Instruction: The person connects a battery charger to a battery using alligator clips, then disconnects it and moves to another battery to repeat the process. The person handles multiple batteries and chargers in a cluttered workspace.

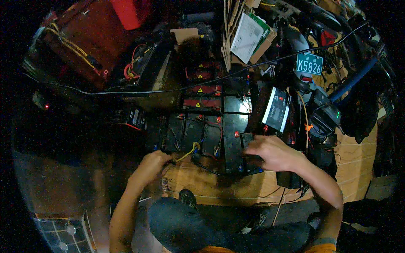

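Rows of black batteries (193,126) with red and blue terminals lie before me, with thin wires across them. My left hand (158,159) is at the lower left of the rows, fingers closed around the end of a yellow cable (186,154); its grip is partly hidden. My right hand (267,151) is over the black batteries at the right, its fingers blurred, so whether they hold anything cannot be told. Just beyond it, a charger-like box with a white panel (276,109) lies tilted. Several batteries with red tops (202,103) and yellow warning marks sit farther back.
A long black cable (152,92) crosses the whole scene. Upright cardboard sheets (234,19) stand at the back. On the right are a scooter's rear fender (295,41), a dark device with green lights (326,115) and a blue bar (356,76). Tan tiles (215,189) border the batteries in front.
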`<action>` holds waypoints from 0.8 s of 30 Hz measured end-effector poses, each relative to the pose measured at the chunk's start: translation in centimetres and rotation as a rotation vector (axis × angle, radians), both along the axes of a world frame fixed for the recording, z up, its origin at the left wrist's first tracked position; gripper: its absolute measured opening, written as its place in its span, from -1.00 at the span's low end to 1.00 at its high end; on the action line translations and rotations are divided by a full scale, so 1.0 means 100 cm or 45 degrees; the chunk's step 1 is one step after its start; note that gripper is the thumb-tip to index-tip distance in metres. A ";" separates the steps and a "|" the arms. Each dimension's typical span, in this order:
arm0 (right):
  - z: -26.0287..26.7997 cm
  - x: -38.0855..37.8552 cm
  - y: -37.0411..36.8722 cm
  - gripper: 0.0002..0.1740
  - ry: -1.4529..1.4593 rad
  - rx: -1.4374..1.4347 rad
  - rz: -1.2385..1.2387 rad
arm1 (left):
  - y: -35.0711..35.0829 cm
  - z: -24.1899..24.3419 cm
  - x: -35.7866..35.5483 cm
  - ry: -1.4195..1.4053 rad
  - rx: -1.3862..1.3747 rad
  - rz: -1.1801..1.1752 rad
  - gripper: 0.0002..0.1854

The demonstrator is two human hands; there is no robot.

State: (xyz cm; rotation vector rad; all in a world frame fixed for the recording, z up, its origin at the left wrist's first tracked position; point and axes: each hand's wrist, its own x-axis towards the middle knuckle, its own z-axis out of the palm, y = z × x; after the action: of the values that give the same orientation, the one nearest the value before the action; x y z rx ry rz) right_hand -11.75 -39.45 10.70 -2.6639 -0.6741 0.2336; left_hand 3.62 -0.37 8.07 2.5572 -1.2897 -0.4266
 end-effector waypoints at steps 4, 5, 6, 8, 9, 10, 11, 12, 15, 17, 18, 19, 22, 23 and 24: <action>-0.040 -0.011 -0.003 -0.57 0.321 -0.289 -0.113 | -0.004 0.028 -0.017 0.123 0.091 0.043 -0.75; -0.051 -0.015 -0.004 -0.57 0.478 -0.173 -0.054 | -0.001 0.025 -0.016 0.066 0.041 0.044 -0.75; -0.063 -0.021 -0.001 -0.58 0.706 -0.130 -0.007 | 0.006 0.017 -0.015 0.312 0.107 0.015 -0.76; -0.079 -0.044 0.002 -0.58 0.943 0.134 0.174 | 0.025 -0.012 -0.019 0.672 0.134 -0.207 -0.66; -0.083 -0.060 -0.001 -0.58 0.950 0.305 0.297 | 0.037 -0.033 -0.025 0.668 0.162 -0.158 -0.68; -0.088 -0.075 -0.003 -0.57 0.982 0.292 0.322 | 0.044 -0.061 -0.033 0.897 0.194 0.112 -0.73; -0.094 -0.089 -0.003 -0.57 1.031 0.235 0.339 | 0.044 -0.095 -0.039 1.000 0.241 0.238 -0.76; -0.101 -0.097 -0.005 -0.56 1.067 0.170 0.357 | 0.042 -0.127 -0.044 0.974 0.242 0.184 -0.79; -0.131 -0.096 -0.001 -0.59 1.400 -0.112 0.105 | 0.010 -0.213 -0.051 0.522 0.031 -0.116 -0.75; -0.147 -0.086 0.013 -0.66 1.166 -0.169 0.008 | -0.016 -0.233 -0.050 0.328 0.404 -0.412 -0.68; -0.151 -0.082 0.022 -0.71 0.894 -0.306 0.007 | -0.019 -0.228 -0.048 0.144 0.181 -0.472 -0.68; -0.153 -0.077 0.033 -0.77 0.879 -0.480 0.030 | -0.022 -0.216 -0.045 0.160 0.003 -0.467 -0.68; -0.143 -0.063 0.059 -0.83 0.686 -0.473 0.148 | -0.030 -0.159 -0.018 0.623 -0.397 -0.365 -0.69; -0.138 -0.058 0.068 -0.84 0.709 -0.443 0.189 | -0.031 -0.140 -0.003 0.793 -0.274 -0.319 -0.68; -0.131 -0.054 0.077 -0.84 0.614 -0.346 0.188 | -0.029 -0.123 0.013 0.964 -0.154 -0.271 -0.68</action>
State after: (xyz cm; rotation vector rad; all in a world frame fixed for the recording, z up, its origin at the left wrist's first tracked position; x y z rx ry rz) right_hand -17.10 -31.79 -2.41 -2.6437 -0.7142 1.0340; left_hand 4.95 -3.28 -4.21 1.8493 -1.2185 -1.1729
